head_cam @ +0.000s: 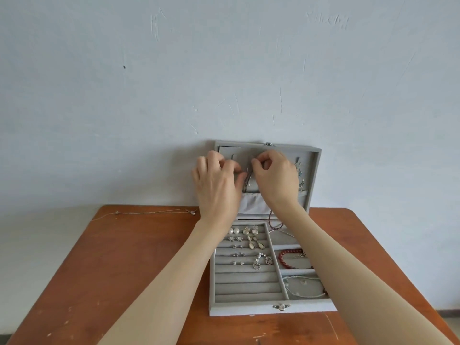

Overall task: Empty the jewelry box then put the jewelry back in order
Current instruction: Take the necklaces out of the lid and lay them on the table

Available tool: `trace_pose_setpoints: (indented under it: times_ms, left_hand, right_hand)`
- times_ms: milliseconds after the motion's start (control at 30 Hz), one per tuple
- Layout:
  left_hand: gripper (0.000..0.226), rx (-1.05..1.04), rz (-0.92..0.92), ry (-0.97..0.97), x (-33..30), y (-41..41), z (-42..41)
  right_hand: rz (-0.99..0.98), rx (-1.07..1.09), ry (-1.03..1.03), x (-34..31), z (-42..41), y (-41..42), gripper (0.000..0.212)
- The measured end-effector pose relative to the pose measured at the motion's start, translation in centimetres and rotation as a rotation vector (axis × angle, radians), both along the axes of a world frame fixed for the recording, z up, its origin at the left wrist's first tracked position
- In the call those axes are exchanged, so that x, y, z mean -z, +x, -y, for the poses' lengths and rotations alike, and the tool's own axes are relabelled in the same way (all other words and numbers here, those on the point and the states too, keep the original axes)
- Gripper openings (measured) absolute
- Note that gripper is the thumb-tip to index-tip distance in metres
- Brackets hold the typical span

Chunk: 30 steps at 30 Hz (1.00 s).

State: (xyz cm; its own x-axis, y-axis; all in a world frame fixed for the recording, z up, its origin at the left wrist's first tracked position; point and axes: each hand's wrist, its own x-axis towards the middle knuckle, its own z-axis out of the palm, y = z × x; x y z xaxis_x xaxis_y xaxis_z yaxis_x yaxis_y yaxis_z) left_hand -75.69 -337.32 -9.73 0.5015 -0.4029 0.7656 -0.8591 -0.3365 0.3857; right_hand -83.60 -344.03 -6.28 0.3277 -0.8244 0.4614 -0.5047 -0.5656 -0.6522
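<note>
We have the grey jewelry box point(249, 308) open on the wooden table point(124, 270), its lid point(314, 170) upright at 12 o'clock. Our left hand point(216, 185) and right hand point(276, 179) are both pinched on a thin necklace point(248, 179) hanging inside the lid. Earrings point(251, 241) fill the ring rows, a red bead bracelet point(290, 257) lies at 3 o'clock, and a fine chain point(149, 213) rests on the table at 9 o'clock.

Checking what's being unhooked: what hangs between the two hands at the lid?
In the head view, a thin silver chain necklace hangs between left hand and right hand.
</note>
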Motion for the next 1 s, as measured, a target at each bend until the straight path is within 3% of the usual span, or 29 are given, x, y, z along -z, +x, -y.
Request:
trace_pose_setpoints:
  times_ms: [200,500,767,1000]
  left_hand:
    - [0.022,-0.046,-0.010,0.001,0.3,-0.4,0.8]
    - [0.007,-0.048,0.128,-0.060,1.2,-0.2,1.2]
    - [0.009,-0.071,0.191,-0.080,0.5,0.5,1.3]
    - [0.009,0.006,0.243,-0.151,-3.0,1.6,1.1]
  right_hand:
    - [-0.021,0.037,0.045,0.3,-0.1,-0.2,0.015]
    - [-0.045,0.099,0.055,0.2,-0.6,0.4,0.019]
    - [-0.108,0.110,-0.024,0.6,-0.4,0.5,0.022]
    - [-0.016,0.074,-0.098,-0.4,-0.3,0.0,0.020]
